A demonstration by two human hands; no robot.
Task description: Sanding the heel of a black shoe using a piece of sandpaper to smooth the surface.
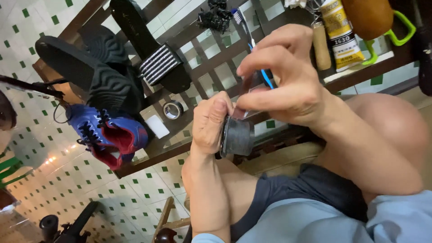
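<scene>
Above the lap, the left hand [210,125] grips a dark round piece [237,136], and the right hand [288,76] pinches a blue brush [265,77] at its top edge; the work seems midway. On the bench [211,63]: two black sandals [85,63], one blue shoe [105,135], one tape roll [173,110], one glue tube [342,36].

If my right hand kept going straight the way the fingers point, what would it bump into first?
The right hand points toward the left hand, just above the dark grey round piece held there. It would most likely meet the left thumb and that piece first, though the depth between them is hard to judge.
</scene>
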